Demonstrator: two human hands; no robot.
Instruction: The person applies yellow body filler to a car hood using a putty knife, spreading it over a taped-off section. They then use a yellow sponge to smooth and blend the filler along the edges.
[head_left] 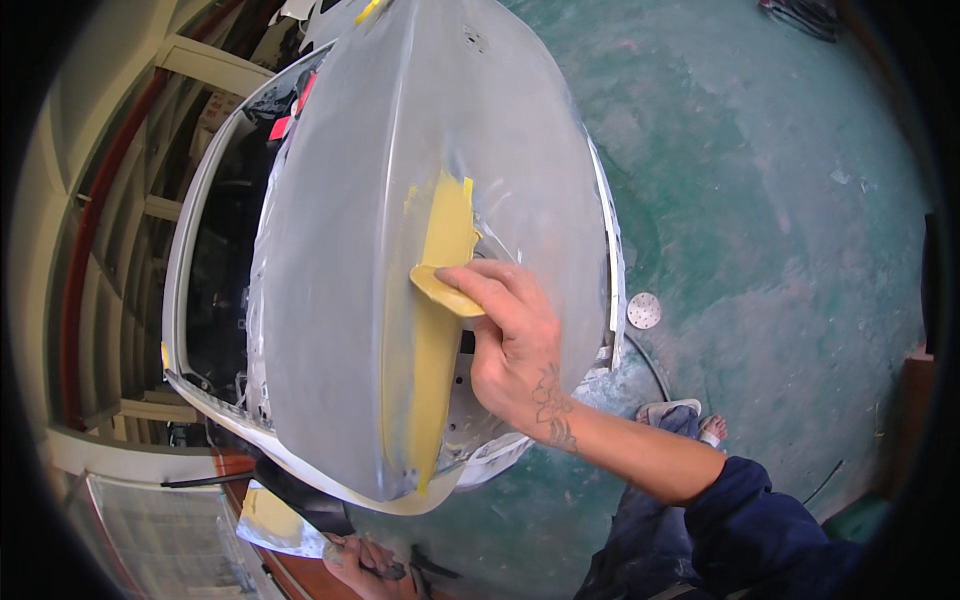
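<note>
My right hand (515, 335) pinches a yellow putty spreader (447, 292) between thumb and fingers. The spreader is tilted against a long strip of yellow putty (436, 370), which runs along a crease in a grey sanded car body panel (325, 250). Low at the left, my left hand (362, 568) grips a light putty board (308, 540) by its end. A dab of yellow putty (270, 515) lies on that board. Part of the left hand is cut off by the lower edge. An opening in the panel (462, 405) shows beside the strip, partly behind my right hand.
A window opening (225, 250) borders the panel on the left. On the green floor (740, 200) lie a round sanding disc (644, 310) and a dark hose (650, 362). A rack of beams (130, 200) stands at far left; a glazed frame (155, 535) is below it.
</note>
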